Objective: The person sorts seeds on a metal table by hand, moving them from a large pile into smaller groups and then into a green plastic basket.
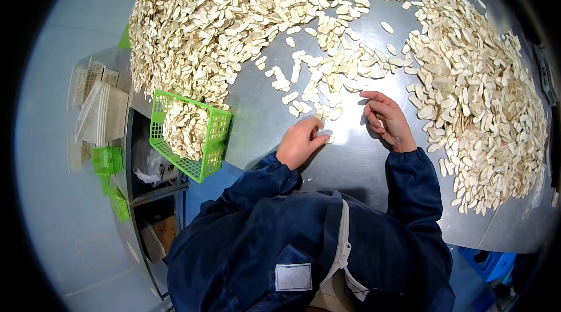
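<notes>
My left hand (301,141) rests low over the metal table, fingers curled and thumb apart. Its fingertips touch the near edge of a loose scatter of pale, flat, oval dried slices (327,87). One small slice lies by the thumb. To its right, my right hand (388,122) hovers beside the same scatter with the index finger stretched out. The other fingers curl inward around something pale, too hidden to name. Left of my hands, a green plastic basket (219,137) stands tilted at the table's edge, partly filled with the same slices.
A large heap of slices (198,26) covers the far left of the metal table (257,137). Another long heap (467,96) runs down the right side. Left, below table height, are a dark shelf (140,154), white trays (105,113) and green baskets (108,160). A blue plastic stool (491,264) stands lower right.
</notes>
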Tool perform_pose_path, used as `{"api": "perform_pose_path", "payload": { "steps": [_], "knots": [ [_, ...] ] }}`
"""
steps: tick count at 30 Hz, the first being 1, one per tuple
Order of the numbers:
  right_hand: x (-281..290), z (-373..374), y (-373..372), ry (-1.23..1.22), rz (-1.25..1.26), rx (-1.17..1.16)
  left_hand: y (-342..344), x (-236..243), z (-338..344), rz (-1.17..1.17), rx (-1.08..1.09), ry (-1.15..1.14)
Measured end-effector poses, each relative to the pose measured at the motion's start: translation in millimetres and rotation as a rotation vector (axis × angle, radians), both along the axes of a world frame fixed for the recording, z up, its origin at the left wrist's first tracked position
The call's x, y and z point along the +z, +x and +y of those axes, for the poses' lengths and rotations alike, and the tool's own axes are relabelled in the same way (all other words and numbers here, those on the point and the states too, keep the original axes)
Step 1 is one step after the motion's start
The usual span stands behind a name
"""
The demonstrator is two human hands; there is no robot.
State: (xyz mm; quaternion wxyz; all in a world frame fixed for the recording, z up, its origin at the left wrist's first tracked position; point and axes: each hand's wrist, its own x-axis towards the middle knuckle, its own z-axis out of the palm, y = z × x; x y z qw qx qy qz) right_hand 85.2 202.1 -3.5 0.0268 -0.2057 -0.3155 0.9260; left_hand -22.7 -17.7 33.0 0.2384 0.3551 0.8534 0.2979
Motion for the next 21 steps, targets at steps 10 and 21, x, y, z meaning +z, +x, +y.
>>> {"api": "perform_pose_path", "payload": {
  "steps": [10, 21],
  "knots": [
    [0, 12, 6, -0.020, 0.016, -0.081, -6, -2, 30, 0.062, -0.120, 0.195],
    [-9, 37, 15, -0.004, 0.053, -0.243, 15, 30, 74, -0.016, -0.620, 0.020]
  ]
}}
